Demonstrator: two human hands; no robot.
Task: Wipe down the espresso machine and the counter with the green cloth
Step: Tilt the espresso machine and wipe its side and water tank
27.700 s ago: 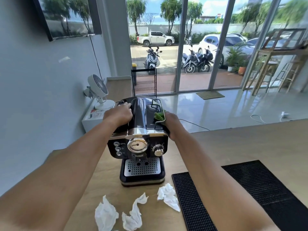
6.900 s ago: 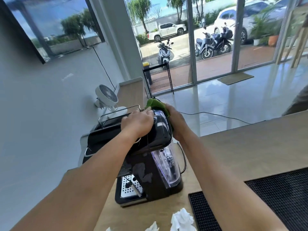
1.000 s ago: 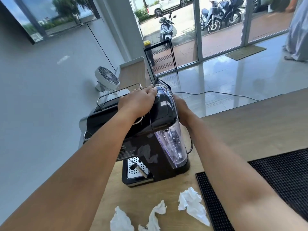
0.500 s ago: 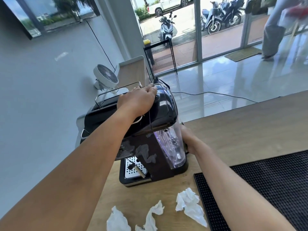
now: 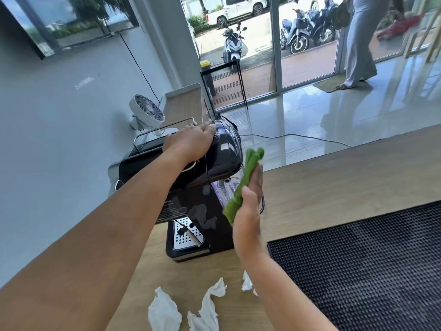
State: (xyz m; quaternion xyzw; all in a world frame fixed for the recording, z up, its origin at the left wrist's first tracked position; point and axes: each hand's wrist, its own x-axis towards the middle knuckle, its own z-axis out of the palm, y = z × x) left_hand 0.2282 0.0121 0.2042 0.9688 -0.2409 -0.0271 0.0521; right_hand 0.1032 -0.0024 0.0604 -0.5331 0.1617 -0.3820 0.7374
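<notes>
1. Our right hand [image 5: 247,211] gripped the green cloth [image 5: 243,182], bunched into a long roll whose axis ran up and away from us, thumb clamped over its lower part.
2. The cloth lay just right of the espresso machine [image 5: 202,177], beside its clear water tank [image 5: 224,189]; whether it touched the tank, we could not tell.
3. Our left hand [image 5: 191,144] lay flat on the machine's top, fingers curled over the far edge, steadying it.
4. We judged the right hand nearer the unwiped side, which lay to its left.
5. The counter [image 5: 334,177] awaited wiping, crumpled tissues [image 5: 164,311] near us.
</notes>
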